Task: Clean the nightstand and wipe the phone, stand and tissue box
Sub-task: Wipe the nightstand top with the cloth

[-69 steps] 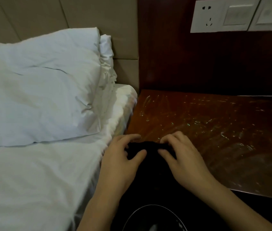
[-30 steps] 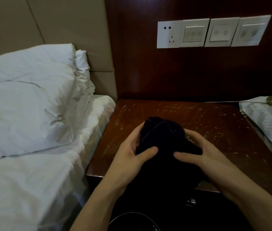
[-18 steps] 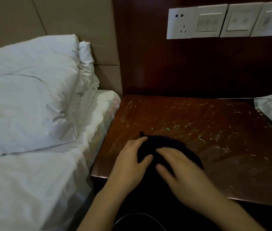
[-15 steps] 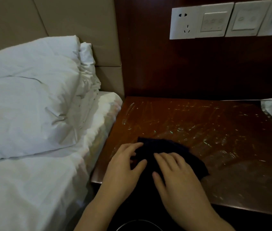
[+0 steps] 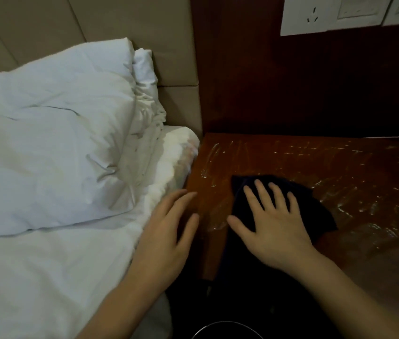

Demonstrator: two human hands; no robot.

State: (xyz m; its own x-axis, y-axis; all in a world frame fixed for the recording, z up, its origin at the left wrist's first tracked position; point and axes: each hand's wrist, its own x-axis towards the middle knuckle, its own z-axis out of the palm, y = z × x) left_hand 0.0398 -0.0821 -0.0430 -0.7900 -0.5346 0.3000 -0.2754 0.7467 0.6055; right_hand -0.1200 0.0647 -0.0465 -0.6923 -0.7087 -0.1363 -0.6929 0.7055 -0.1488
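Observation:
A dark cloth lies flat on the scratched reddish-brown nightstand, near its front left corner. My right hand presses down on the cloth with its fingers spread and straight. My left hand hovers open at the nightstand's left edge, over the gap to the bed, holding nothing. The phone, the stand and the tissue box are out of view.
A bed with a white pillow and white sheet fills the left. A dark wood panel with a white socket plate rises behind the nightstand. A round dark rim shows at the bottom, below the nightstand's front edge.
The cloth went from being bunched up in both hands to lying spread on the nightstand. My left hand has let go and moved left; my right hand now presses it flat.

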